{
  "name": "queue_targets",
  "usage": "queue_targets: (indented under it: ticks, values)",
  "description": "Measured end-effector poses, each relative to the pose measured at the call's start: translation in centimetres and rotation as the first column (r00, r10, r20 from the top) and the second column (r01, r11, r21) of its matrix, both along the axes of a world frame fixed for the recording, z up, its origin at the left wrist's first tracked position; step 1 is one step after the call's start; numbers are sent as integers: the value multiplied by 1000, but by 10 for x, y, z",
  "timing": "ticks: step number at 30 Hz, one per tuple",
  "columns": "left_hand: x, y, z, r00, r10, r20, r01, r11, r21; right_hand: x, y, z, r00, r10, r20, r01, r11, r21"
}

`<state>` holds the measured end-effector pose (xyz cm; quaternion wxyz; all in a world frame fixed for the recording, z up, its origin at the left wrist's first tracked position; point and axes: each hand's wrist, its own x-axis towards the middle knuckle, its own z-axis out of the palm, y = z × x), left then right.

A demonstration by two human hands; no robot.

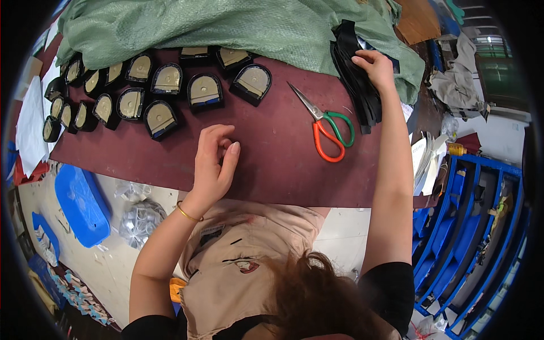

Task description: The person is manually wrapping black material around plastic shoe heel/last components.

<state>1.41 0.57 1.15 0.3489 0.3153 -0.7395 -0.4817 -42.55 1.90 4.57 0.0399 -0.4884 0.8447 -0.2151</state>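
Note:
My right hand (375,67) reaches to the far right of the table, its fingers bent and pinching at the upper part of a bundle of black strips (356,79). How many strips it grips is hidden. My left hand (215,157) hovers over the table's near edge, fingers loosely curled and thumb apart, with nothing in it. Between the hands lies a pair of scissors (324,123) with one red and one green handle, blades pointing to the far left. Several black D-shaped blocks like shoe heels (205,92), with beige faces up, stand in rows at the far left.
A green woven sack (226,31) covers the far side of the dark red table (272,164). Blue racks (464,226) stand to the right, near white papers (425,161). On the floor at left are a blue tray (82,207) and clear plastic bags (139,222).

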Motion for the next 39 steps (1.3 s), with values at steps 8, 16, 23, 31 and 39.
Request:
queue_targets:
  ticks: [8, 16, 23, 31, 39]
  values:
    - [-7, 3, 4, 1000, 5, -27, -5, 1000, 0, -31, 34, -1, 712, 176, 680, 370, 728, -577]
    - [-62, 73, 26, 841, -195, -505, 466, 736, 491, 220, 114, 54, 671, 205, 713, 87, 932, -351]
    - [-51, 45, 48, 817, 135, -561, 547, 126, 828, 269, 168, 11, 587, 3, 809, 97, 993, -73]
    - [-37, 64, 68, 708, 266, -654, 641, 148, 753, 303, 146, 79, 941, 332, 71, -225, 766, -602]
    - [-10, 62, 80, 757, 224, -614, 540, 314, 781, 281, 151, 40, 988, 10, 151, 72, 846, -528]
